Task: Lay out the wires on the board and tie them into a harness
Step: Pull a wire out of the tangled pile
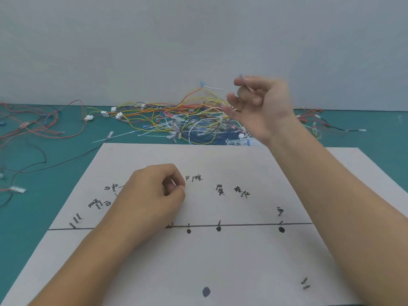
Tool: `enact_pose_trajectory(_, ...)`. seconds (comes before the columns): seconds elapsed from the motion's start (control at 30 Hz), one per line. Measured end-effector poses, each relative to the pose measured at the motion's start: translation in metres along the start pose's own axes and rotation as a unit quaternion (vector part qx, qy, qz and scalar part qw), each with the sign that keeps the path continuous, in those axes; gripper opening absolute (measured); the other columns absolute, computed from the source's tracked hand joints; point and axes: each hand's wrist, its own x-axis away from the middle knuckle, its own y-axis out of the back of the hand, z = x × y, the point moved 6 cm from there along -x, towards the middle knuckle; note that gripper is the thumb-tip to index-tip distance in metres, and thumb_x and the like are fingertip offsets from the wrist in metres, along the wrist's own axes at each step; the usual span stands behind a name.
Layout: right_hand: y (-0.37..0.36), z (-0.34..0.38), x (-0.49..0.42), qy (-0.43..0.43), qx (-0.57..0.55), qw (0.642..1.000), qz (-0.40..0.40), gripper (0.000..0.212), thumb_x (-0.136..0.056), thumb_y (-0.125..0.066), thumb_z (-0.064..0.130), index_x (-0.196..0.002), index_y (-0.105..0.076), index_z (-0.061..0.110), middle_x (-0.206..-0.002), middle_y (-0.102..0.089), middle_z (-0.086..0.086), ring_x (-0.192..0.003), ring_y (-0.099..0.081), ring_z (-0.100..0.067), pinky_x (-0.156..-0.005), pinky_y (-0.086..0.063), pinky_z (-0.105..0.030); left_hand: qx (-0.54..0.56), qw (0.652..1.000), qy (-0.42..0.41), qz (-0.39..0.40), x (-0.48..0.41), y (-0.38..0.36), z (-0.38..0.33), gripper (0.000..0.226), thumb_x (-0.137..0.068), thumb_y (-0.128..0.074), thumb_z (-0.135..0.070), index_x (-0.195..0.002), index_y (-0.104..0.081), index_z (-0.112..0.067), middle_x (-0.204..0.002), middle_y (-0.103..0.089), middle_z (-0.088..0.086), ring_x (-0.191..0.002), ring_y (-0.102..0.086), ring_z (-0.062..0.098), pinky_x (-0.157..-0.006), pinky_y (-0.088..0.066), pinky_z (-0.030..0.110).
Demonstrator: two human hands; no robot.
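The pale grey board (220,261) lies in front of me, marked with a black line, dots, handwritten labels and short metal pins (305,283). My left hand (152,195) rests on the board's left middle with fingers curled and thumb against forefinger; no wire shows in it. My right hand (262,107) is raised and blurred over the tangled pile of coloured wires (176,120) behind the board. Its fingers are curled, and a thin white wire (215,87) with a blue end runs into its fingertips.
Red and black wires (39,129) with white connectors sprawl over the green mat (33,217) at the left. More wires (326,122) lie at the right rear. White cable ties (123,134) lie by the board's far edge. A grey wall stands behind.
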Motion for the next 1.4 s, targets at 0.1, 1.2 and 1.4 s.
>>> enact_pose_trajectory(0.1, 0.014, -0.022, 0.004, 0.009, 0.137, 0.99, -0.039, 0.021, -0.08, -0.058, 0.007, -0.064, -0.07, 0.013, -0.06, -0.049, -0.014, -0.059, -0.045, -0.024, -0.062, -0.049, -0.03, -0.006, 1.0, -0.001, -0.004, 0.0, -0.001, -0.001, 0.015, -0.086, -0.064, -0.021, -0.081, -0.068, -0.035, -0.075, -0.067, -0.02, -0.054, -0.056, 0.003, -0.048, -0.04, 0.011)
enact_pose_trajectory(1.2, 0.051, -0.019, 0.042, 0.036, 0.744, 0.665, -0.046, 0.016, -0.079, -0.064, 0.004, -0.09, -0.073, 0.013, -0.069, -0.053, 0.008, -0.064, -0.049, -0.009, -0.051, -0.033, -0.021, -0.017, 0.999, -0.04, 0.002, 0.007, -0.002, -0.016, 0.03, -0.09, -0.066, -0.028, -0.115, -0.058, -0.043, -0.109, -0.055, -0.022, -0.106, -0.049, -0.005, -0.082, -0.042, 0.02)
enact_pose_trajectory(1.4, 0.072, -0.017, -0.004, 0.062, 0.788, 0.61, -0.059, 0.022, -0.079, -0.058, -0.006, -0.089, -0.074, 0.005, -0.093, -0.071, -0.017, -0.088, -0.062, -0.031, -0.071, -0.05, -0.032, -0.093, 0.992, -0.041, 0.069, 0.002, -0.013, -0.036, 0.034, -0.092, -0.061, -0.04, -0.124, -0.052, -0.045, -0.114, -0.048, -0.022, -0.117, -0.044, 0.008, -0.092, -0.043, 0.033)
